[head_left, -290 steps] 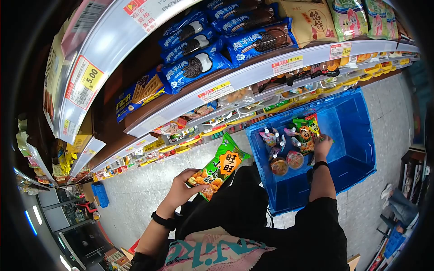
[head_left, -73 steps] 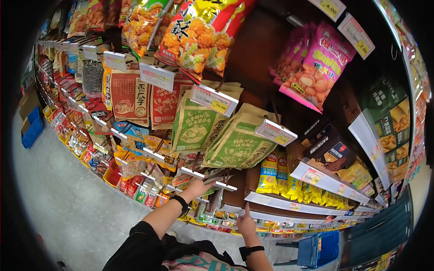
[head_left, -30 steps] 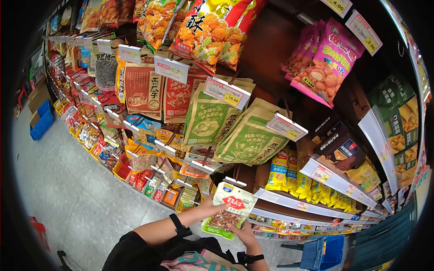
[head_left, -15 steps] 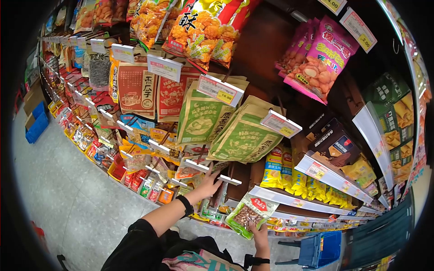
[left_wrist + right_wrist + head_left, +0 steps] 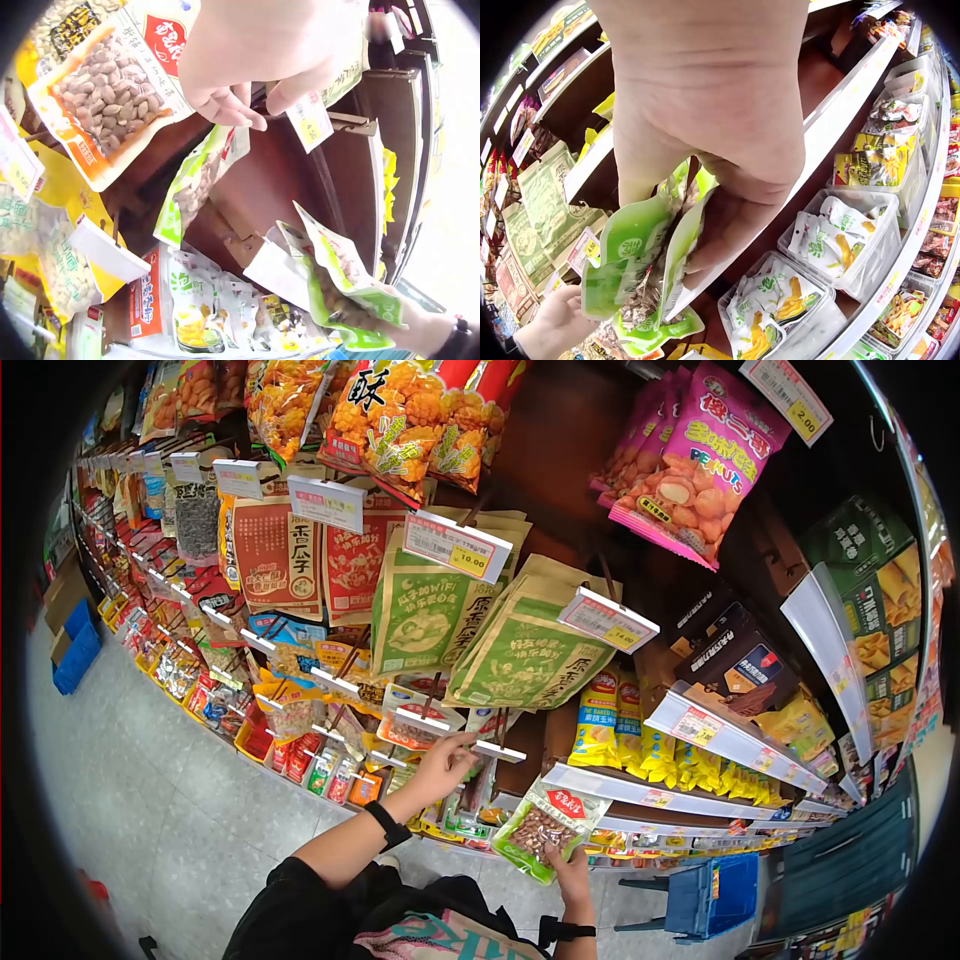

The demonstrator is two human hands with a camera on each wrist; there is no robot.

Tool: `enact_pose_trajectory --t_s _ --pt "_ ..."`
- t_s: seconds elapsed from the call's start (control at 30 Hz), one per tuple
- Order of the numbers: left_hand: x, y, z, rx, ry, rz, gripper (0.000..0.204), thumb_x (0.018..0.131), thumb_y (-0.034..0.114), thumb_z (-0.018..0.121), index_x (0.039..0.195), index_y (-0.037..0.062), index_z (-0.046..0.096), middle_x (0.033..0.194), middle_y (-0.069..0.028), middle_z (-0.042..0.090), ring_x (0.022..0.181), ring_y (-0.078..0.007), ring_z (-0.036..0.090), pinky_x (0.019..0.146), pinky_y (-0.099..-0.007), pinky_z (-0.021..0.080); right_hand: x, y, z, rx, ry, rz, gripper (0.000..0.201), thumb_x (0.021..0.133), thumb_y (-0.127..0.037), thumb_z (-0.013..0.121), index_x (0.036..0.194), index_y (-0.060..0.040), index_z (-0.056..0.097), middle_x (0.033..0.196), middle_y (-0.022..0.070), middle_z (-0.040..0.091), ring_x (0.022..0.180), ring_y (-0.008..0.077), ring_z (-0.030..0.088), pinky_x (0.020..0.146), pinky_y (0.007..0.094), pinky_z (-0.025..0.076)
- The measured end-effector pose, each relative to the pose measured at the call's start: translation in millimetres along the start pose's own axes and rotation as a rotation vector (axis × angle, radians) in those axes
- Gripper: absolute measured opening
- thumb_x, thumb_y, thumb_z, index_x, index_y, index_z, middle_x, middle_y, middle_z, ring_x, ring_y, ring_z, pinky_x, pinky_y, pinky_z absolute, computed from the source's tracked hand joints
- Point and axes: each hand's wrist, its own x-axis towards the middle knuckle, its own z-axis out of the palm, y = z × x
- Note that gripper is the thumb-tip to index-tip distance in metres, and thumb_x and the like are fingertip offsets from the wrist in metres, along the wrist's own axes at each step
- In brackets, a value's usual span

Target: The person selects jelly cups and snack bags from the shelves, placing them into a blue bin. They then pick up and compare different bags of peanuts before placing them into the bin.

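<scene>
With bent fingers, the left hand [image 5: 440, 768] is at a peg below the green paper bags [image 5: 525, 645]. In the left wrist view, the left hand's fingertips [image 5: 247, 118] meet the top of a tilted green-edged nut bag [image 5: 196, 184]; whether they grip it cannot be told. Lower right of it, the right hand [image 5: 572, 875] pinches green-and-white nut bags [image 5: 545, 828] by the lower edge. Two such bags [image 5: 337, 292] show one behind the other in the left wrist view. The right wrist view has its fingers [image 5: 727, 217] round them, bags facing sideways.
Yellow packets [image 5: 600, 730] stand on a shelf right of the pegs. Price-tag holders [image 5: 605, 618] jut out above the hands. A blue basket [image 5: 715, 895] is at the lower right, another blue bin [image 5: 75, 650] at the far left. Plastic tubs [image 5: 840, 240] line a lower shelf.
The left hand has let go of the front nut bag, which both hands held a second ago, and moved up-left to the peg. The right hand keeps its hold, slightly further right.
</scene>
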Motion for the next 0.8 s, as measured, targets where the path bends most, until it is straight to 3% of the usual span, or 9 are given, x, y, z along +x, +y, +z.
enact_pose_trajectory --t_s 0.03,0.07,0.1,0.2,0.33,0.43,0.53,0.63,0.8 --pt "-5.8 1.5 -2.3 -0.030 -0.015 -0.007 0.038 0.090 0.008 0.059 0.126 -0.0009 0.052 0.124 -0.0121 0.052 0.092 -0.0149 0.062 0.076 -0.0248 0.048 1.2 1.2 -1.5 0.002 -0.007 0.003 0.048 0.084 -0.018 0.073 0.121 0.0048 0.052 0.114 0.0109 0.062 0.100 0.0167 0.058 0.089 0.0309 0.045" --pt "-11.4 1.9 -1.7 -0.130 0.011 0.018 0.036 0.091 0.008 0.060 0.125 0.0003 0.054 0.109 -0.0052 0.054 0.083 -0.0074 0.056 0.070 -0.0214 0.045 1.8 2.0 -2.7 0.004 -0.014 0.007 0.049 0.084 -0.018 0.073 0.121 0.0046 0.052 0.114 0.0107 0.062 0.100 0.0167 0.058 0.089 0.0309 0.046" --pt "-16.0 6.9 -4.9 -0.127 0.013 0.012 0.036 0.091 0.008 0.060 0.125 0.0003 0.054 0.109 -0.0052 0.054 0.083 -0.0074 0.056 0.070 -0.0214 0.045 2.2 1.2 -2.8 0.006 -0.018 0.012 0.049 0.084 -0.018 0.073 0.121 0.0046 0.052 0.114 0.0107 0.062 0.100 0.0167 0.058 0.089 0.0309 0.046" --pt "-32.9 29.5 -16.9 -0.232 -0.057 -0.161 0.037 0.092 0.011 0.061 0.128 0.0043 0.055 0.078 0.0061 0.048 0.069 -0.0023 0.043 0.063 -0.0199 0.039 4.8 -5.2 0.4 0.004 -0.029 -0.011 0.049 0.083 -0.017 0.073 0.122 0.0039 0.051 0.114 0.0102 0.062 0.100 0.0163 0.059 0.088 0.0306 0.046" --pt "-48.3 53.4 -32.1 -0.293 -0.130 -0.331 0.039 0.092 0.011 0.060 0.130 0.0070 0.055 0.072 0.0078 0.046 0.068 -0.0016 0.042 0.062 -0.0186 0.035 10.0 -5.8 1.2 0.020 -0.010 -0.025 0.051 0.081 -0.017 0.075 0.120 0.0053 0.051 0.111 0.0108 0.062 0.097 0.0164 0.059 0.086 0.0310 0.047" --pt "-55.8 61.3 -37.9 -0.308 -0.157 -0.343 0.039 0.092 0.012 0.061 0.131 0.0078 0.056 0.073 0.0081 0.048 0.068 -0.0006 0.042 0.061 -0.0183 0.034 10.9 -11.3 5.3 0.040 0.002 -0.037 0.049 0.082 -0.017 0.074 0.119 0.0056 0.051 0.111 0.0111 0.062 0.097 0.0162 0.059 0.086 0.0307 0.047" --pt "-62.7 61.1 -38.5 -0.335 -0.171 -0.368 0.039 0.093 0.012 0.060 0.131 0.0083 0.056 0.072 0.0089 0.047 0.067 -0.0002 0.040 0.061 -0.0181 0.033 13.1 -14.6 4.6 0.031 -0.041 -0.017 0.051 0.086 -0.015 0.069 0.129 0.0014 0.047 0.121 0.0090 0.059 0.108 0.0169 0.055 0.093 0.0310 0.044" --pt "-67.8 61.3 -38.1 -0.367 -0.192 -0.382 0.038 0.093 0.015 0.061 0.130 0.0082 0.057 0.072 0.0094 0.047 0.065 -0.0004 0.039 0.059 -0.0181 0.033 14.1 -16.6 9.4 0.075 0.018 -0.046 0.048 0.082 -0.014 0.074 0.119 0.0059 0.051 0.112 0.0112 0.061 0.098 0.0151 0.058 0.086 0.0298 0.047" --pt "-78.8 62.9 -38.9 -0.379 -0.290 -0.436 0.036 0.094 0.016 0.061 0.128 0.0082 0.058 0.070 0.0102 0.047 0.063 0.0000 0.038 0.056 -0.0182 0.031 15.2 -15.4 7.4 0.062 0.020 -0.070 0.048 0.082 -0.012 0.073 0.120 0.0057 0.050 0.113 0.0108 0.061 0.099 0.0152 0.058 0.088 0.0300 0.047"
